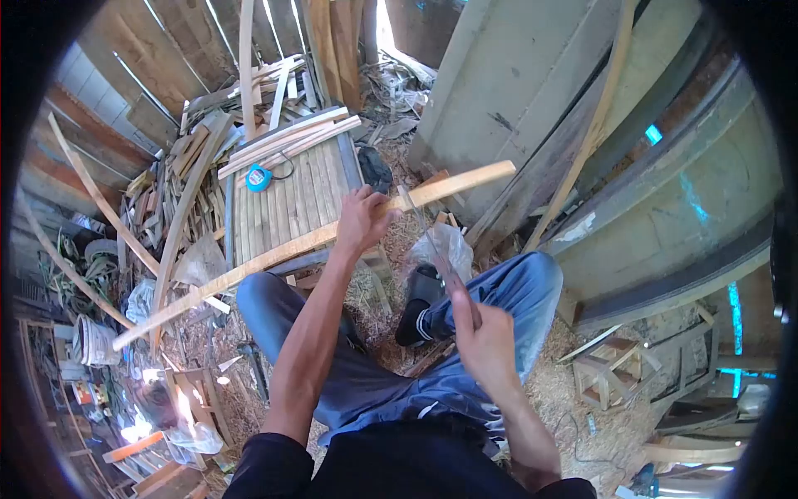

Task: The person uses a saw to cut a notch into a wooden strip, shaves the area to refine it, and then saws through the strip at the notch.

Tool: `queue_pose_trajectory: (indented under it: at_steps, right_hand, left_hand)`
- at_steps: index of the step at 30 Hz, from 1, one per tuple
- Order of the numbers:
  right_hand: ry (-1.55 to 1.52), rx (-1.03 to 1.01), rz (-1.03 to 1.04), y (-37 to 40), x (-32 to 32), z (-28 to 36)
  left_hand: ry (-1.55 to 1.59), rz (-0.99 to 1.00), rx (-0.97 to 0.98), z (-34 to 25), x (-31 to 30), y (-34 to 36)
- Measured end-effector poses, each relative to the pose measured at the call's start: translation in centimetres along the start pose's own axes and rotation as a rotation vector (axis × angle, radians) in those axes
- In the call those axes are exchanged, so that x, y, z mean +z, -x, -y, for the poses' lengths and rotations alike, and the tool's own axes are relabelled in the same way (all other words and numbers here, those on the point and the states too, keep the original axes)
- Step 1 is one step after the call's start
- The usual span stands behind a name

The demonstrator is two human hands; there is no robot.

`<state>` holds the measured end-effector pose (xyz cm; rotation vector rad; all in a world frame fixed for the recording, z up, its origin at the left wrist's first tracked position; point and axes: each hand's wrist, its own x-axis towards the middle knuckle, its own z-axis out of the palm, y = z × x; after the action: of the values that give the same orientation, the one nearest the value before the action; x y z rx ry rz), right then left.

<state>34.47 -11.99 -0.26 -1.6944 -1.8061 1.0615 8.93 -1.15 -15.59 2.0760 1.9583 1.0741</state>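
A long, pale, slightly curved wooden strip (pixel 283 250) runs from the lower left to the upper right, across the near part of a slatted wooden table. My left hand (pixel 363 219) grips the strip near the middle of its length. In my right hand (pixel 484 337), above my right thigh, is the handle of a handsaw (pixel 440 262). The saw's narrow blade reaches up to the strip, just right of my left hand, and its tip lies at the strip. My right fingers are wrapped round the handle.
On the slatted table (pixel 291 200) lie a blue tape measure (pixel 258 177) and several thin strips (pixel 291 135). Scrap wood (pixel 191 158) is piled behind. Large boards (pixel 515 91) lean at the right. A small wooden frame (pixel 611 372) stands on the shavings-covered floor.
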Motion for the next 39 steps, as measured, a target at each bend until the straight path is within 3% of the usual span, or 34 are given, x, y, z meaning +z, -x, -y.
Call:
queue_pose_trajectory:
  at_steps: [4, 6, 11, 16, 24, 25, 27, 28, 33, 39]
  right_hand:
    - [0.001, 0.050, -0.078, -4.4, -1.9, 1.0]
    - [0.034, 0.016, 0.085, -4.8, -3.5, 1.8]
    - [-0.041, -0.061, 0.086, -3.5, -2.5, 3.6]
    - [0.129, 0.033, 0.144, -4.7, -3.4, 7.2]
    - [0.245, -0.030, 0.190, -8.8, -3.9, 9.9]
    - [0.249, -0.032, 0.192, -9.5, -2.1, 8.3]
    - [0.196, -0.226, -0.088, -11.2, 4.4, 3.1]
    - [0.141, -0.217, -0.120, -11.2, 5.7, 2.3]
    - [0.012, -0.149, -0.086, -8.9, 5.9, -0.5]
    - [-0.146, -0.249, -0.231, -6.7, 10.5, -7.5]
  left_hand:
    - [0.020, 0.000, -0.075, 1.3, 0.3, -1.2]
    - [0.025, 0.006, -0.059, 0.6, -0.5, -1.0]
    - [0.032, 0.047, -0.094, -0.2, -1.2, -0.5]
    - [0.050, -0.008, -0.065, 0.5, 0.0, -0.2]
    - [0.064, 0.023, -0.105, 0.2, -0.6, -0.6]
    - [0.058, 0.009, -0.094, -0.1, -0.7, -0.6]
    - [0.036, -0.005, -0.066, 0.2, -1.1, -0.6]
    - [0.017, -0.054, -0.042, 0.9, -0.6, -1.0]
    - [-0.031, -0.043, -0.095, 0.5, -0.7, -1.2]
    - [-0.092, -0.013, -0.104, -0.7, -1.6, -1.0]
